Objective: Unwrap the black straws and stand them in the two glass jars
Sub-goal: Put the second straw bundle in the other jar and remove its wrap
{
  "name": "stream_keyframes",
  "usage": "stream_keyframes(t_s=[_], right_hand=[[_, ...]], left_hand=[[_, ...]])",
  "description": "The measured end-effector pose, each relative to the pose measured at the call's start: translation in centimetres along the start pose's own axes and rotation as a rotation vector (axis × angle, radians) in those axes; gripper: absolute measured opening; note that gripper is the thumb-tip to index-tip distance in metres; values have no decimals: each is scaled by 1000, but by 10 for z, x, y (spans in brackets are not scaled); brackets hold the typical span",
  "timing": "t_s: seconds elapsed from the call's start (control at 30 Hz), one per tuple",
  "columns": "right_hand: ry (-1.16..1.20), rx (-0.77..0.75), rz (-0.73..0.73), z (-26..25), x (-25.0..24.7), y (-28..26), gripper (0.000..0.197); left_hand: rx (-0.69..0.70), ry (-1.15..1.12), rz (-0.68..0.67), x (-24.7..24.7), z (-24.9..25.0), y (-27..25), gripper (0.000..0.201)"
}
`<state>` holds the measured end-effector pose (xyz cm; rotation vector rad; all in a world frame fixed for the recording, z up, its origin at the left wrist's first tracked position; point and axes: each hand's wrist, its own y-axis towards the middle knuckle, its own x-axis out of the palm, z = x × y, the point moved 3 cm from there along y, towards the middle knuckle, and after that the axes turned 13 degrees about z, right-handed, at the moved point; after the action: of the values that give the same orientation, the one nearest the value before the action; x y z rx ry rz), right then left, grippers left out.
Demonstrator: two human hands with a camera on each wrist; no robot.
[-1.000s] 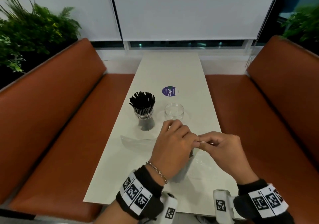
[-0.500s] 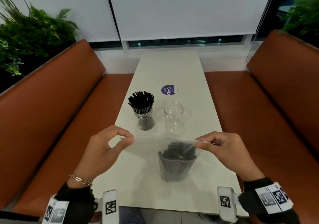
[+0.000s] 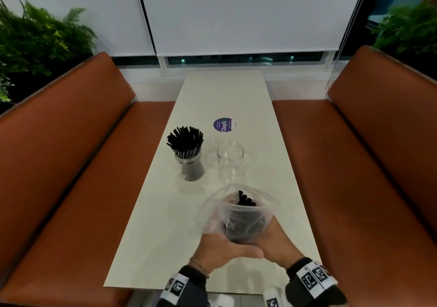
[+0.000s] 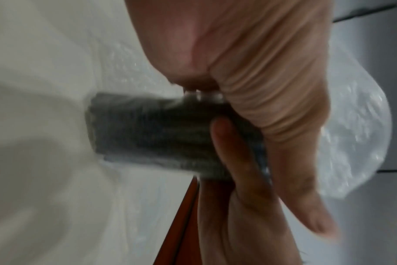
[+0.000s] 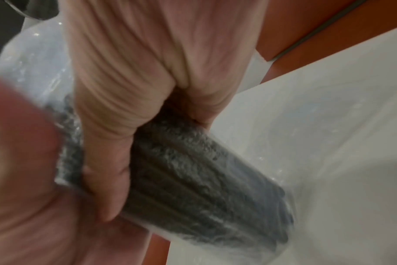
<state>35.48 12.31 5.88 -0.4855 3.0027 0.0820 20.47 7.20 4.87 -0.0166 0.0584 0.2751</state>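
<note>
Gripping bagged straws [image 3: 244, 221], head view showing jars [image 3: 230, 160]

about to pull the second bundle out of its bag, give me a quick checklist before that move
1. Plastic bag mouth open, straw tips showing: ok.
2. Left hand grips the wrapped straws: ok.
3. Right hand grips them too: ok.
4. Empty jar upright, mouth clear: ok.
5. Full jar stands apart from it: ok.
6. Bag bottom resting on table: cannot tell.
</note>
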Motion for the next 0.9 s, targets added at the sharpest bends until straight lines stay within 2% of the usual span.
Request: stream_keyframes(t_s=[0.1,0.23,0.3,0.4,0.57,0.67,0.73,0.83,0.9], right_hand=[[-3,-82,50,4,7,10,57],[42,-107,93,8,7,26,52],[38,-76,114,23,10,27,49],[25,56,144,52,17,25,42],[-16,205,100,91,23,20,57],[-108,241,11,94,18,18,59],[-140,275,-80,75,9,18,77],[-92,317,-158,28,-5,14,99],[-30,290,-97,-3,-9,14,98]], left_hand=[[-3,-75,125,10,3,8,106],[16,-111,155,12,3,22,96],[-47,-98,189,13,-13,26,88],[-175,-51,274,16,-49,29,76],[-278,12,278,18,-78,29,73],[-292,20,286,20,-87,29,84],[-293,21,310,20,-89,30,79],[-249,18,285,18,-89,31,54],[-234,18,300,16,-90,31,64]])
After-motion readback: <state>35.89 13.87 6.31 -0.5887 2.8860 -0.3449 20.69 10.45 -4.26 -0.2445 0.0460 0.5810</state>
